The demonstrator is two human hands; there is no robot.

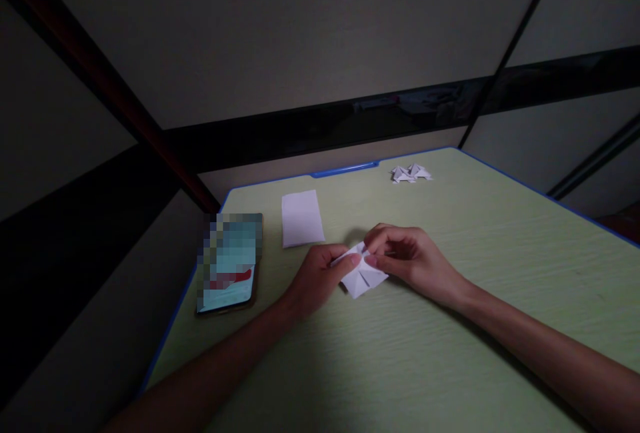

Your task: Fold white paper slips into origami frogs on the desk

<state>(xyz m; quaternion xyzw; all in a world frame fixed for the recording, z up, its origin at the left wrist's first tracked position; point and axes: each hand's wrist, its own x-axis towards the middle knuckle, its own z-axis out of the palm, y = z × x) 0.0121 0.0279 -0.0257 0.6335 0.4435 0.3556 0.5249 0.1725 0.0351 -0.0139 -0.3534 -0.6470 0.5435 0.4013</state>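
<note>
A small white folded paper (358, 282) with several creased flaps is held just over the table, between my two hands. My left hand (316, 277) grips its left side, thumb flat on top and the other fingers curled beneath. On the upper right edge, my right hand (411, 256) pinches the paper between thumb and forefinger. Both thumbs lie close together near the middle of the sheet. Fingers and thumbs cover part of the folds, and the paper's underside is hidden.
A stack of white paper (303, 218) lies behind my left hand. To the left a lit phone (230, 266) rests near the blue table edge. Two folded paper figures (411, 173) sit at the back right. Dark panels (320, 39) rise behind the pale green table (500, 253).
</note>
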